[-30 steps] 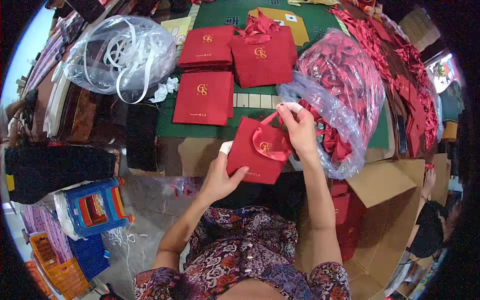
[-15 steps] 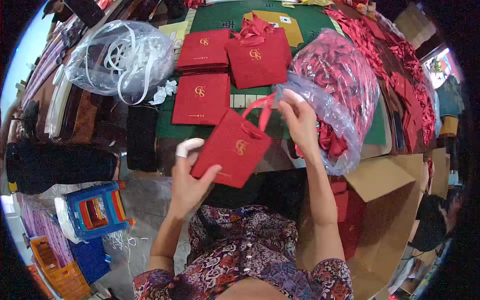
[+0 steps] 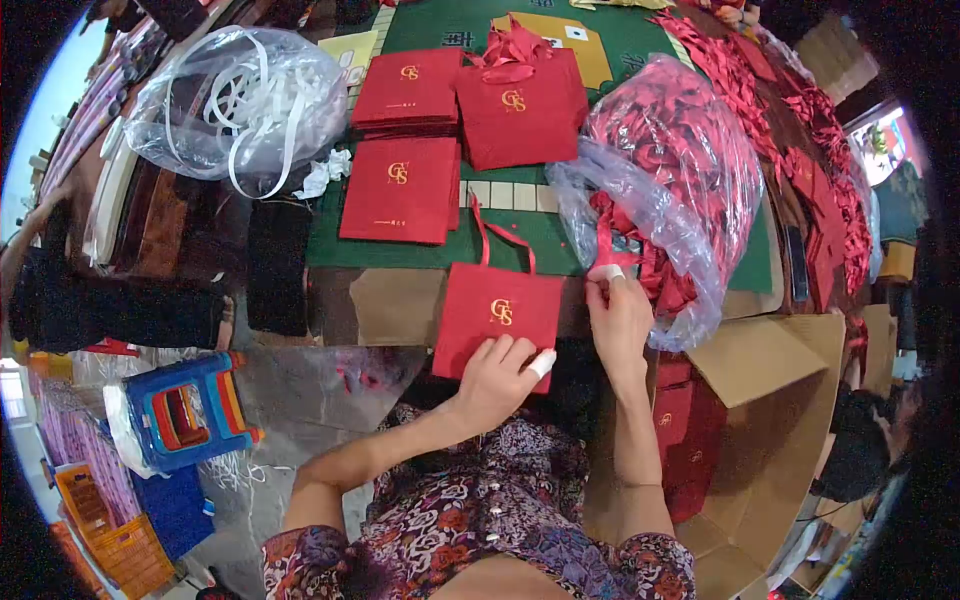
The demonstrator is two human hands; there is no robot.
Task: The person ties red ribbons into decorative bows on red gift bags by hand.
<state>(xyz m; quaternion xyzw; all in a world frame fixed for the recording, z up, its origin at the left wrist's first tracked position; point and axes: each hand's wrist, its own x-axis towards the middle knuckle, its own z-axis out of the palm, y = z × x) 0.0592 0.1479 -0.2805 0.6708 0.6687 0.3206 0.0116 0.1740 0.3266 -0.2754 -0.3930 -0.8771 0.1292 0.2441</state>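
Observation:
A small red bag (image 3: 500, 290) with gold letters and a red ribbon handle lies at the table's front edge. Across its lower part rests my left hand (image 3: 497, 378), fingers spread on the bag, one fingertip wrapped in white. My right hand (image 3: 618, 320) pinches a red ribbon (image 3: 604, 240) at the mouth of a clear plastic bag (image 3: 680, 170) full of red ribbons. Behind are two stacks of flat red bags, the nearer stack (image 3: 398, 205) and the farther stack (image 3: 405, 100). Beside them sit red bags with ribbon handles (image 3: 520, 125).
A plastic bag of white cord (image 3: 245, 110) is at the back left. An open cardboard box (image 3: 770, 430) with red bags stands at the right. Colored stools (image 3: 185, 410) are at the lower left. Another person's hand (image 3: 735, 15) shows at the far right back.
The red bag now lies upright at the table edge, its handle released by my right hand. My left hand moved onto its front, and my right hand went to the ribbons and took one.

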